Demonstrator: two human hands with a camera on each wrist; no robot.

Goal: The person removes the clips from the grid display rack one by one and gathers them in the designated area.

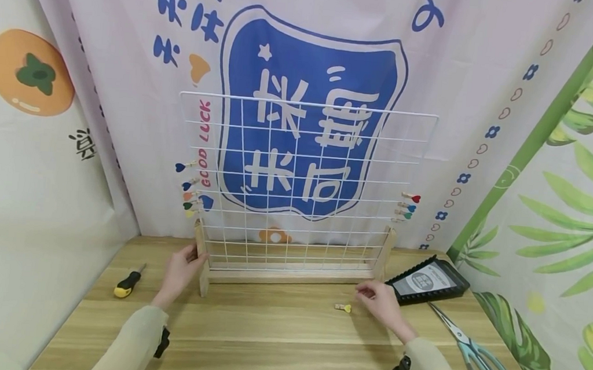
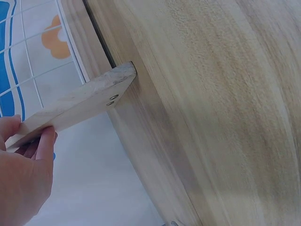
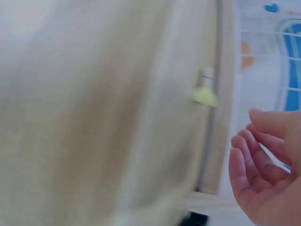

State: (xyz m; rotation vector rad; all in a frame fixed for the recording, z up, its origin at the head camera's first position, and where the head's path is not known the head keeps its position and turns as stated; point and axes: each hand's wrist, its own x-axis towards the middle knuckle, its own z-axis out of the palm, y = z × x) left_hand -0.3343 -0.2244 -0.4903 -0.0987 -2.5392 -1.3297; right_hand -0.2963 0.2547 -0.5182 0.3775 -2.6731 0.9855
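Observation:
A white wire grid point(image 1: 308, 174) stands upright in a wooden base point(image 1: 289, 276). My left hand point(image 1: 183, 270) grips the base's left wooden leg point(image 2: 84, 101), its thumb on one side and its fingers on the other. Over the table at the right, my right hand point(image 1: 378, 300) has loosely curled fingers with nothing in them. Just left of it lies a small clothespin with a yellow heart point(image 1: 343, 308), also visible in the right wrist view. Heart clothespins in several colours, including a dark blue one point(image 1: 180, 168) and a red one point(image 1: 414, 198), are clipped along both grid sides.
A screwdriver point(image 1: 128, 284) with a black and yellow handle lies at the left. To the right are a black tray point(image 1: 430, 280) with a label and scissors point(image 1: 476, 353) with light blue handles. A printed curtain point(image 1: 140, 109) hangs behind the grid.

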